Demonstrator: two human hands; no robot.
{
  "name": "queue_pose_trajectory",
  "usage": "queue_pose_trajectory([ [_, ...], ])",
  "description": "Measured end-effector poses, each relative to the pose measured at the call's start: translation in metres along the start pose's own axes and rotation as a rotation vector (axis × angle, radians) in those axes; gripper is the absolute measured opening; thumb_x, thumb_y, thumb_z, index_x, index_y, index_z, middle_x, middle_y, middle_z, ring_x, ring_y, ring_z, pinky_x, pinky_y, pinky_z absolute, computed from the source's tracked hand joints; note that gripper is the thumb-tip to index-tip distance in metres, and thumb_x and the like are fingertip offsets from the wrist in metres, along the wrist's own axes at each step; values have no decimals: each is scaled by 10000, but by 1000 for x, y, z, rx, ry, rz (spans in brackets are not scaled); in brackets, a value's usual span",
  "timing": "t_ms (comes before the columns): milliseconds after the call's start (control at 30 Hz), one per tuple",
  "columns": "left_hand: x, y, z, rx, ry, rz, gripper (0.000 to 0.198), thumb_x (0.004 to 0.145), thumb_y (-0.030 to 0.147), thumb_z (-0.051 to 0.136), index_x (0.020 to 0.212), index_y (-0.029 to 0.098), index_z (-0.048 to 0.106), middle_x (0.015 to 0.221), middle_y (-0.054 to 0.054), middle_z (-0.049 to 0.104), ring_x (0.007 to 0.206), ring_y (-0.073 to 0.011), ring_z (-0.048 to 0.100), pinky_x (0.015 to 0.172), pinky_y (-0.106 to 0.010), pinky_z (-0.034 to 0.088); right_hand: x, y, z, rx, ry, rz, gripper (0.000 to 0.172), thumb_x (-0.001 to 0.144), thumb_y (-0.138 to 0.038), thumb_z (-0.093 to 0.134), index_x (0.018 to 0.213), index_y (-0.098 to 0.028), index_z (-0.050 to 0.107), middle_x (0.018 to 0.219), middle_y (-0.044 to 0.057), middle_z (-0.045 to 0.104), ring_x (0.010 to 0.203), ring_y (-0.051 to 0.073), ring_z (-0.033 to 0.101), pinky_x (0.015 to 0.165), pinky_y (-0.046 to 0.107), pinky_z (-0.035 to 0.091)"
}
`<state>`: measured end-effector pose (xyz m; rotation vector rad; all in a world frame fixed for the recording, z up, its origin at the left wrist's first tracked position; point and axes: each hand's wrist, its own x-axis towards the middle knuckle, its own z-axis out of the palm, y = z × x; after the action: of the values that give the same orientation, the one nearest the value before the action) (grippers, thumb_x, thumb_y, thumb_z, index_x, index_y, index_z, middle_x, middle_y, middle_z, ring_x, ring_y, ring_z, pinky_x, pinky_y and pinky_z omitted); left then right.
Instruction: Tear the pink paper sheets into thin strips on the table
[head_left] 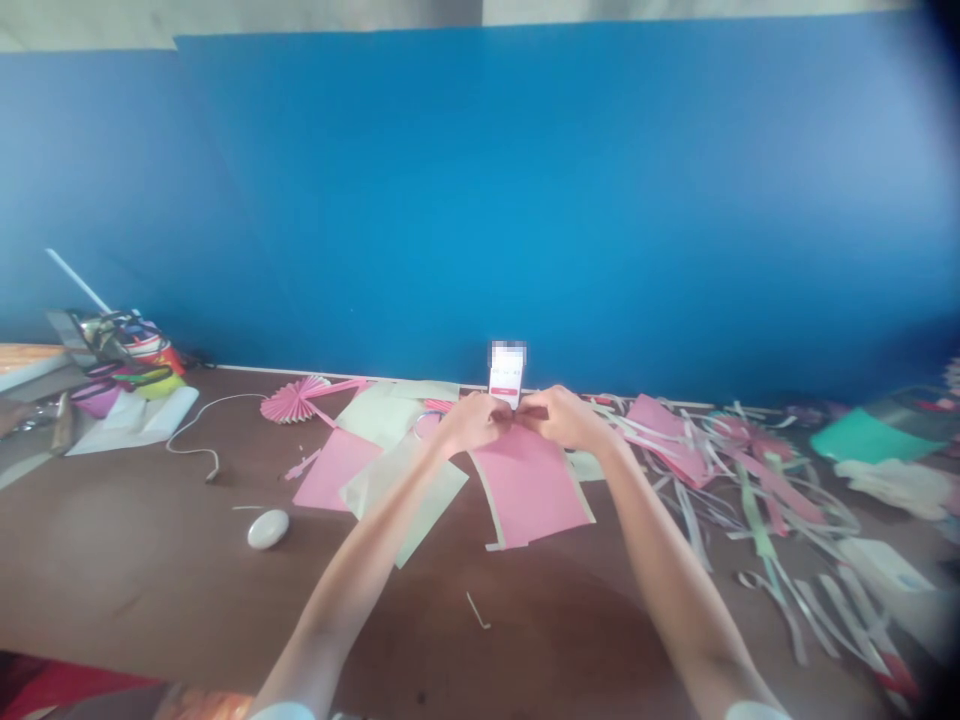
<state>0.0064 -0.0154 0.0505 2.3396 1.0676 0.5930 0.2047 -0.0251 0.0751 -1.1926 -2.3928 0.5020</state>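
Both arms stretch forward over the brown table. My left hand (478, 422) and my right hand (561, 416) come close together with fingers pinched at the far edge of a pink sheet of paper (529, 490). The sheet has pale strips along its sides and slopes down toward me. What the fingertips do exactly is too small and blurred to tell. Just behind the hands, a phone (506, 380) stands upright with its screen lit, its lower end partly hidden by them.
Left of the hands lie pale green sheets (431, 495), another pink sheet (337, 470), a pleated pink paper fan (295, 400), a white mouse-shaped object (268, 529) and a white cable (171, 440). Tangled paper strips (757, 500) cover the right side. A blue panel (480, 200) rises behind.
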Motion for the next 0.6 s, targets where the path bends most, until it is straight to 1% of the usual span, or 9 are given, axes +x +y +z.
queue_pose_trajectory([
  [133, 0, -1, -3, -33, -6, 11, 233, 847, 286, 466, 886, 167, 662, 881, -45, 680, 775, -167, 614, 682, -242, 440, 0, 0, -1, 3, 22, -8, 206, 791, -201, 509, 828, -213, 712, 841, 21, 719, 744, 177, 630, 676, 262, 436],
  [267, -2, -1, -7, -58, -7, -18, 285, 883, 337, 437, 887, 156, 656, 856, -45, 677, 717, -154, 605, 626, -231, 412, 0, 1, -1, 27, 78, 6, 210, 813, -249, 512, 871, -218, 712, 880, 24, 720, 780, 185, 638, 686, 260, 442],
  [333, -3, -1, -9, -51, 15, -16, 279, 888, 328, 437, 870, 158, 657, 843, -39, 673, 695, -146, 595, 603, -225, 395, -1, 0, -2, 52, 92, 11, 219, 817, -266, 521, 918, -226, 710, 907, 21, 720, 801, 188, 642, 689, 260, 445],
  [467, -3, -5, -10, -4, 53, 14, 251, 883, 280, 442, 817, 168, 657, 811, -15, 667, 653, -126, 571, 564, -220, 357, -3, -1, -6, 70, 44, 6, 259, 845, -271, 495, 1003, -260, 700, 957, 2, 716, 827, 183, 642, 701, 260, 448],
  [600, -3, -11, -11, 26, 8, -6, 225, 864, 277, 468, 831, 178, 667, 802, -10, 672, 668, -134, 580, 578, -226, 363, -4, 1, -9, 45, 6, 16, 253, 852, -264, 486, 973, -260, 709, 975, -3, 714, 841, 187, 638, 725, 265, 445],
])
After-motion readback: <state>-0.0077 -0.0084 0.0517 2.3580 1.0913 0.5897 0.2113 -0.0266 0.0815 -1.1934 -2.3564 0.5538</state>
